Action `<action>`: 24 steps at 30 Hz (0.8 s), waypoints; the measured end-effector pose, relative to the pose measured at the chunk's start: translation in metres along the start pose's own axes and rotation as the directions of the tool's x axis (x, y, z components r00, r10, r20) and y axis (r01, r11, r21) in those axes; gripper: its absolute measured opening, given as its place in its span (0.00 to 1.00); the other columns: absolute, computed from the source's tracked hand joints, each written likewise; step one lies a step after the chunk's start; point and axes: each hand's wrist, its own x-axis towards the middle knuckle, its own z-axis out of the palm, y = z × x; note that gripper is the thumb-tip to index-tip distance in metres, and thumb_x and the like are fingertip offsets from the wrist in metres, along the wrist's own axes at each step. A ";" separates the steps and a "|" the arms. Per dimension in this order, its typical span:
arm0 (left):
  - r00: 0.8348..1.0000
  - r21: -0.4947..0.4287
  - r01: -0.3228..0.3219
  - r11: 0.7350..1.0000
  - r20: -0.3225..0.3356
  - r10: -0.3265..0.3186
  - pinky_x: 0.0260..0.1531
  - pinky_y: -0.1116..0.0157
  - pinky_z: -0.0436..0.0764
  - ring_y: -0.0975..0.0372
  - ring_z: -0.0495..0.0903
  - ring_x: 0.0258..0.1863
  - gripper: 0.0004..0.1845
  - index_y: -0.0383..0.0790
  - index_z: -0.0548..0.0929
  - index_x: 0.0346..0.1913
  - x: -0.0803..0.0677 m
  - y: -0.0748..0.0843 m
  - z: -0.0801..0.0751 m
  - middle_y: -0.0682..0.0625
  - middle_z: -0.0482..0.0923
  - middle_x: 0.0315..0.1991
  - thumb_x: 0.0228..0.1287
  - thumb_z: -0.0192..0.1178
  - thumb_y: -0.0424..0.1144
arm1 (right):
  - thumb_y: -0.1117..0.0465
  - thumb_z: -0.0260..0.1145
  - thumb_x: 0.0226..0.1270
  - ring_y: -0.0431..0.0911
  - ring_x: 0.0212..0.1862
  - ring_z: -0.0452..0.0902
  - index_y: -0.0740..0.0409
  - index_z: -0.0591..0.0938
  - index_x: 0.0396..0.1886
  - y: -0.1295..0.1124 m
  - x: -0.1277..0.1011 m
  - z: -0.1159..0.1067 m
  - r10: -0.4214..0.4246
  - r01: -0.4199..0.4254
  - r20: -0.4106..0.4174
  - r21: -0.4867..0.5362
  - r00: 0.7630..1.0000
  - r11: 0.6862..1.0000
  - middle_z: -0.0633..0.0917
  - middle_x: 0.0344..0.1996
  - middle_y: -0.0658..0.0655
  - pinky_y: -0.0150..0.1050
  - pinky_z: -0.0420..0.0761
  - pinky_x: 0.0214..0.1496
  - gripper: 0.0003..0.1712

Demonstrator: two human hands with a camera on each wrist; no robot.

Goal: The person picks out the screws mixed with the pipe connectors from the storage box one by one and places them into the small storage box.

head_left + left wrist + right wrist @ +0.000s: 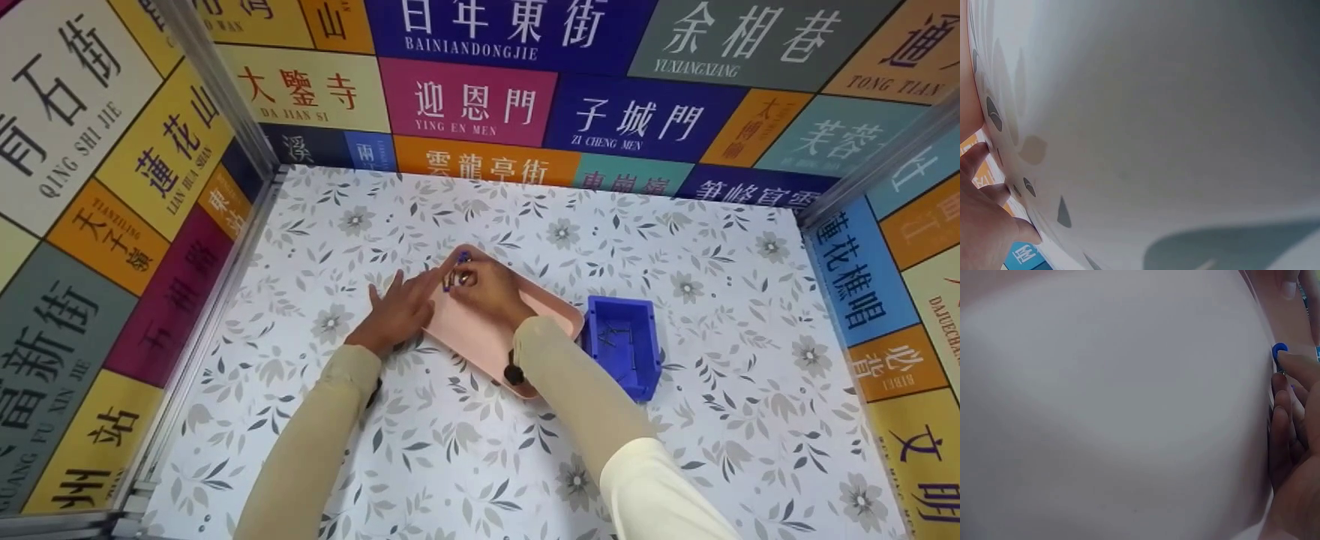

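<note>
A pink tray (480, 337) lies on the floral tabletop, seen in the head view. My right hand (487, 289) rests over the tray's far corner, its curled fingers pinching a small blue and metallic object (459, 276). The same blue object (1279, 351) shows at my right fingertips (1297, 365) in the right wrist view, close against the pale tray surface. My left hand (401, 307) lies flat with straight fingers on the tray's left edge, its index finger reaching toward the blue object. In the left wrist view only my left fingers (985, 202) and the tabletop (1157, 112) are seen.
A blue plastic bin (624, 343) with small dark parts inside stands just right of the tray. Walls covered with coloured signs (465, 97) enclose the table on three sides. Metal frame posts (217, 82) stand at the back corners.
</note>
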 end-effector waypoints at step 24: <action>0.999 -0.027 0.042 0.999 -0.005 -0.043 0.63 0.20 0.27 0.31 0.40 0.80 0.35 0.83 0.37 0.78 0.001 0.003 0.002 0.64 0.51 0.82 0.81 0.40 0.51 | 0.61 0.78 0.59 0.46 0.40 0.83 0.56 0.90 0.47 -0.001 0.000 0.003 -0.016 0.013 -0.042 -0.069 0.999 0.998 0.87 0.47 0.55 0.37 0.83 0.44 0.15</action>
